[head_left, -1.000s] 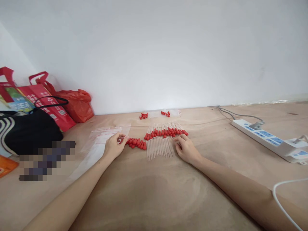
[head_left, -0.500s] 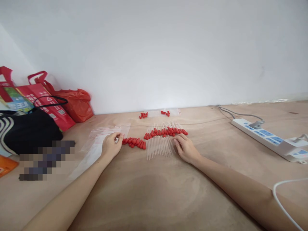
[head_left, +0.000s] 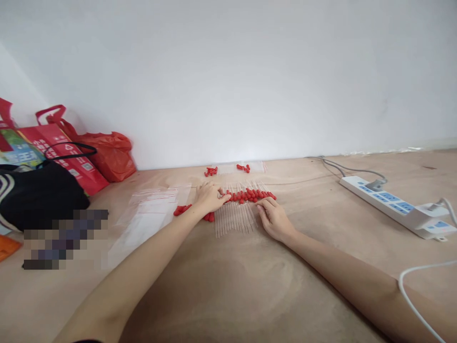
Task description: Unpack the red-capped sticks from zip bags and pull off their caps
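Observation:
Red rubber dropper bulbs [head_left: 250, 195] lie in a packed row across the middle, with thin clear tubes reaching away behind them. My left hand [head_left: 209, 196] is over the row's left end, its thumb and fingers spread around the bulbs there; its fingertips are partly hidden. Nearer to me lies a row of clear thin tubes [head_left: 233, 220], side by side. My right hand [head_left: 274, 219] rests at the right edge of these tubes, fingers curled together; what they hold, if anything, is hidden. More loose red bulbs [head_left: 182, 210] lie partly behind my left forearm.
Clear zip bags [head_left: 150, 212] lie on the left of the wooden table [head_left: 228, 286]. Farther back, a small bag [head_left: 228, 168] has red bulbs at both ends. A power strip [head_left: 385, 200] with cables lies right; shopping bags [head_left: 71, 152] and a black bag [head_left: 43, 197] stand left.
My left hand has moved right and away from me, from the left end of the loose bulbs to the packed row. The right hand has stayed about where it was.

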`<state>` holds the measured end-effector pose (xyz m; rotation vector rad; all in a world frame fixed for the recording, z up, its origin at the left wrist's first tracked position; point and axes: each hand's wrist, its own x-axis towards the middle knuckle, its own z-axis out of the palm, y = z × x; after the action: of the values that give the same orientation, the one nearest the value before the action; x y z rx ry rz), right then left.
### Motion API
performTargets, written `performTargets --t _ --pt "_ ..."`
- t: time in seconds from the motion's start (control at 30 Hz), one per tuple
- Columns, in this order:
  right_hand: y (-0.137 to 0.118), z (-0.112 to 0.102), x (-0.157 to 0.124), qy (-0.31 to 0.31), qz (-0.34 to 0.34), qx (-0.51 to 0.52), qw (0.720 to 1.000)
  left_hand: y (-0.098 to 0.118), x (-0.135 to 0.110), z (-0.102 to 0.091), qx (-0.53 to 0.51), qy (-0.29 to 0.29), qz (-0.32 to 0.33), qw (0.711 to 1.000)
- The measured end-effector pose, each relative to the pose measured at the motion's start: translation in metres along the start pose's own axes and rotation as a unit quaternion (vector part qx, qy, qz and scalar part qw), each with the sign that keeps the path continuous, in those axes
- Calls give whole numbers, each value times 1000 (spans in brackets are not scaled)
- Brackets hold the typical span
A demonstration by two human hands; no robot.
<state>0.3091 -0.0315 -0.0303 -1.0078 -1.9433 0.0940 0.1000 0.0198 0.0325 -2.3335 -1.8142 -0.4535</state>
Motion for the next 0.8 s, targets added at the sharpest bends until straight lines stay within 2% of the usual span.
performTargets --t 0.17,0.33,0.43,0.53,0.67,0.8 --pt "1 0 0 3 0 -1 1000 13 17 15 16 14 -11 1000" --pt "0 0 0 -1 3 -15 1000 17 16 8 19 55 -36 998" --pt "-2 -2 0 2 7 -29 1000 14 -2 -4 12 124 -14 992" --pt "-6 -4 -1 16 2 -39 999 5 -35 -13 -5 212 64 975" --pt "-14 -9 -2 29 -48 -71 996 -8 -77 -11 -47 239 167 955" --pt "-20 -10 -4 -18 -116 -120 986 -9 -93 -3 -74 245 228 939"
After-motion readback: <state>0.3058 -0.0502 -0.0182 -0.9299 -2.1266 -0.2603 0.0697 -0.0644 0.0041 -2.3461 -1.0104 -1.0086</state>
